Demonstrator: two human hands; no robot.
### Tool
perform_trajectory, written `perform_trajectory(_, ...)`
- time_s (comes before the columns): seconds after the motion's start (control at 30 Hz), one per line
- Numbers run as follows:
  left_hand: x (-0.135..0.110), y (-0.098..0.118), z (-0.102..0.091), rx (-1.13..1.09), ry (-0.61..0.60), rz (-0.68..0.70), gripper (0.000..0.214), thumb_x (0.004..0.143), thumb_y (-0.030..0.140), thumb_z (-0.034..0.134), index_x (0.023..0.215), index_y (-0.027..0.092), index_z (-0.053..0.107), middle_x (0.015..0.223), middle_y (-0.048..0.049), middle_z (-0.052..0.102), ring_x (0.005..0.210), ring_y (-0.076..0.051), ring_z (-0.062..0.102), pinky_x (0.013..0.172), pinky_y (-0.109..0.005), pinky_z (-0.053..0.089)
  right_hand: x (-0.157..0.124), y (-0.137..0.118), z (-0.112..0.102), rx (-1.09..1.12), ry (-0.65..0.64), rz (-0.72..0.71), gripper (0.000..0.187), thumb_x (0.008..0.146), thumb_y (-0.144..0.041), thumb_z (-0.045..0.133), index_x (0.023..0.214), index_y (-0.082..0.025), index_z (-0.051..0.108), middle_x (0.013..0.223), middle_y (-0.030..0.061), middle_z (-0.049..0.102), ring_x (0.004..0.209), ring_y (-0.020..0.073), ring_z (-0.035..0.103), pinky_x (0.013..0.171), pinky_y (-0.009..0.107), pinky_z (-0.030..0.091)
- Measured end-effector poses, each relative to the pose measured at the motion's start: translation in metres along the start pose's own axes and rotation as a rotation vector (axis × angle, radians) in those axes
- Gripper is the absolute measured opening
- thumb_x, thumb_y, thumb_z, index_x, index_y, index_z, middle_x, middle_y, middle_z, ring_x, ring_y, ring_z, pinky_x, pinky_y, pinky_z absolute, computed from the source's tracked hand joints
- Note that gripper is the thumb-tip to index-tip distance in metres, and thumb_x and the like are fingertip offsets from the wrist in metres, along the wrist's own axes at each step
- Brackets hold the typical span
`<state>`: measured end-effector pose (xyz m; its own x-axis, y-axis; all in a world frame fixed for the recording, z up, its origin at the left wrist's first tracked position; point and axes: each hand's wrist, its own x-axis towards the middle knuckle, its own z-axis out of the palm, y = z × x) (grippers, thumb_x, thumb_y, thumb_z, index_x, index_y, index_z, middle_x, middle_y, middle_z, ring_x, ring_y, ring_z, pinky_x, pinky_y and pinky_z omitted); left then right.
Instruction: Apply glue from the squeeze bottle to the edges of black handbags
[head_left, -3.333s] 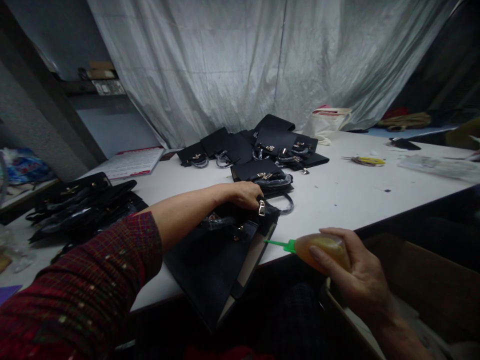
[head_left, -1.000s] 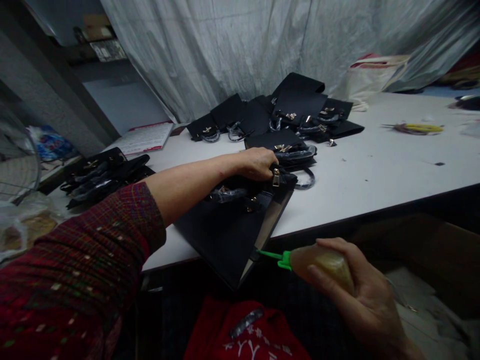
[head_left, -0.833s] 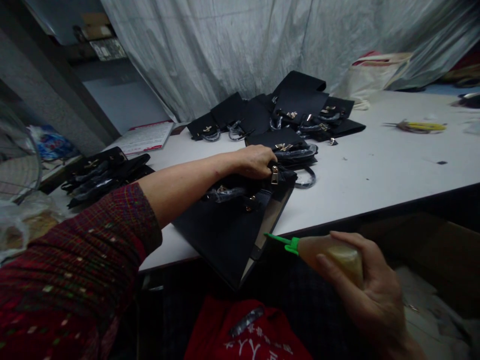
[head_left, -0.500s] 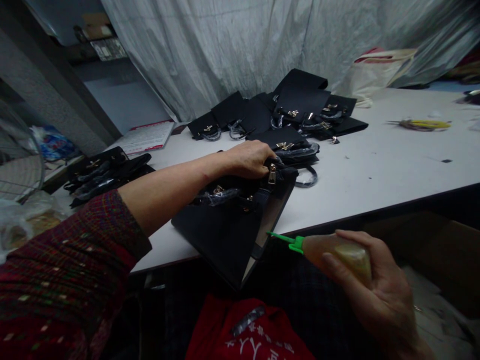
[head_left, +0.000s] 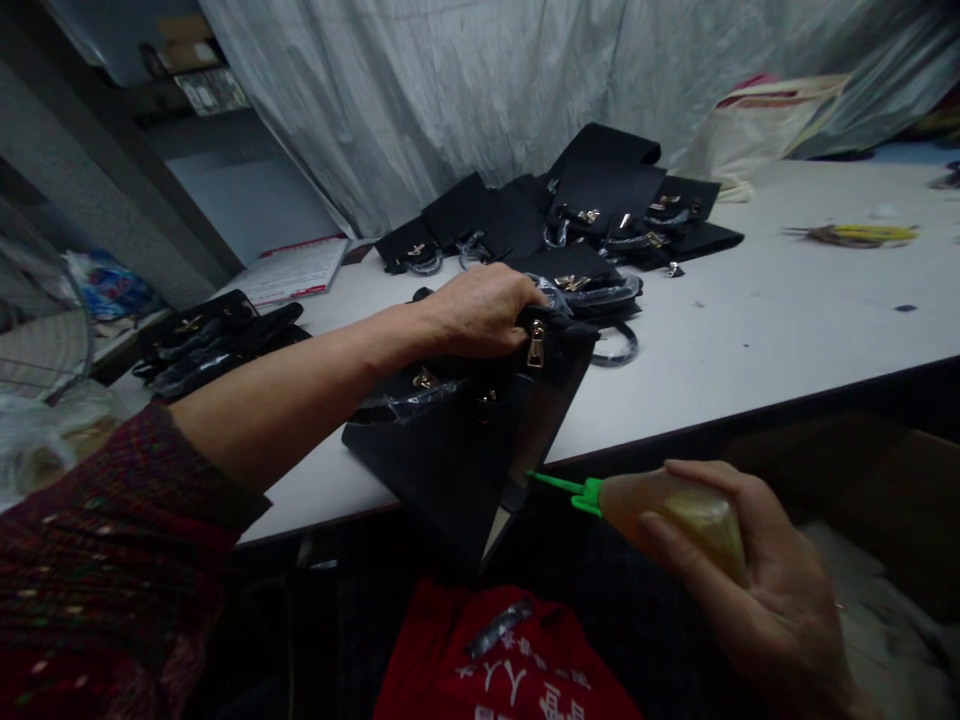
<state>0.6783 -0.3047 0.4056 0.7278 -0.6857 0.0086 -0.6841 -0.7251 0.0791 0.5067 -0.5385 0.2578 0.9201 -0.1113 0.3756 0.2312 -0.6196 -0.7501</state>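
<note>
A black handbag (head_left: 442,470) with plastic-wrapped handles and gold-coloured zip pulls lies tilted over the table's front edge. My left hand (head_left: 487,305) is closed on its top, near a hanging zip pull (head_left: 535,345); the fingertips are partly hidden. In my right hand (head_left: 765,580) is a squeeze bottle (head_left: 675,510) of amber liquid, held level with its thin green nozzle (head_left: 555,483) pointing left. The nozzle's tip is at the bag's side, by the pale strip of its open gusset. Whether it touches the material I cannot tell.
Several more black bags (head_left: 607,190) are heaped at the back of the white table (head_left: 787,320), with others (head_left: 217,340) at the left. A yellow-handled tool (head_left: 862,235) and a cream cloth bag (head_left: 765,125) lie to the right. Red cloth (head_left: 510,660) covers my lap.
The green nozzle has shifted slightly left and down along the bag's side. My left hand keeps its grip on the bag, moving a little left. The view has shifted slightly.
</note>
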Motion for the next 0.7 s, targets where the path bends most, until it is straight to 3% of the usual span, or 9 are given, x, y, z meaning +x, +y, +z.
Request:
perform_trajectory(0.23,-0.014,0.010,-0.005,-0.003,0.037,-0.054,0.024,0.075,0.014,0.056,0.091,0.019,0.074,0.096,-0.0040,0.068,0.106,-0.024,0.062,0.086,-0.031,0.044,-0.011,0.000,0.002,0.054,-0.125,0.097,0.039,0.085,-0.057,0.063,0.107,-0.025,0.064,0.084,0.0026,0.071,0.063,0.0209,0.067,0.050,0.029,0.054)
perform_trajectory(0.33,-0.018,0.013,-0.005,0.010,0.050,-0.074,0.025,0.075,0.015,0.054,0.091,0.019,0.073,0.095,-0.0035,0.067,0.107,-0.024,0.062,0.086,-0.032,0.044,-0.015,0.000,0.003,-0.018,-0.038,0.088,0.040,0.086,-0.057,0.062,0.110,-0.025,0.064,0.092,0.0046,0.070,0.068,0.0222,0.067,0.055,0.032,0.055)
perform_trajectory(0.47,-0.021,0.010,-0.004,-0.011,0.066,-0.108,0.027,0.074,0.016,0.053,0.092,0.018,0.073,0.092,-0.0043,0.065,0.109,-0.025,0.061,0.085,-0.031,0.044,-0.018,-0.003,0.007,0.018,-0.093,0.029,0.037,0.086,-0.054,0.063,0.110,-0.025,0.063,0.095,0.0050,0.070,0.071,0.0233,0.067,0.062,0.035,0.056)
perform_trajectory(0.57,-0.022,0.007,-0.002,-0.007,0.080,-0.108,0.026,0.074,0.016,0.054,0.091,0.018,0.073,0.090,-0.0041,0.065,0.107,-0.023,0.061,0.085,-0.030,0.044,-0.018,-0.004,0.010,0.012,-0.038,0.047,0.038,0.086,-0.052,0.063,0.112,-0.025,0.062,0.100,0.0053,0.069,0.076,0.0238,0.067,0.069,0.036,0.056)
perform_trajectory(0.7,-0.023,0.004,0.000,0.047,0.101,-0.085,0.024,0.073,0.017,0.054,0.089,0.018,0.073,0.087,-0.0038,0.065,0.100,-0.021,0.063,0.083,-0.030,0.044,-0.015,-0.005,0.011,0.019,-0.107,-0.011,0.036,0.086,-0.051,0.064,0.111,-0.026,0.063,0.094,0.0036,0.070,0.071,0.0219,0.067,0.061,0.032,0.055)
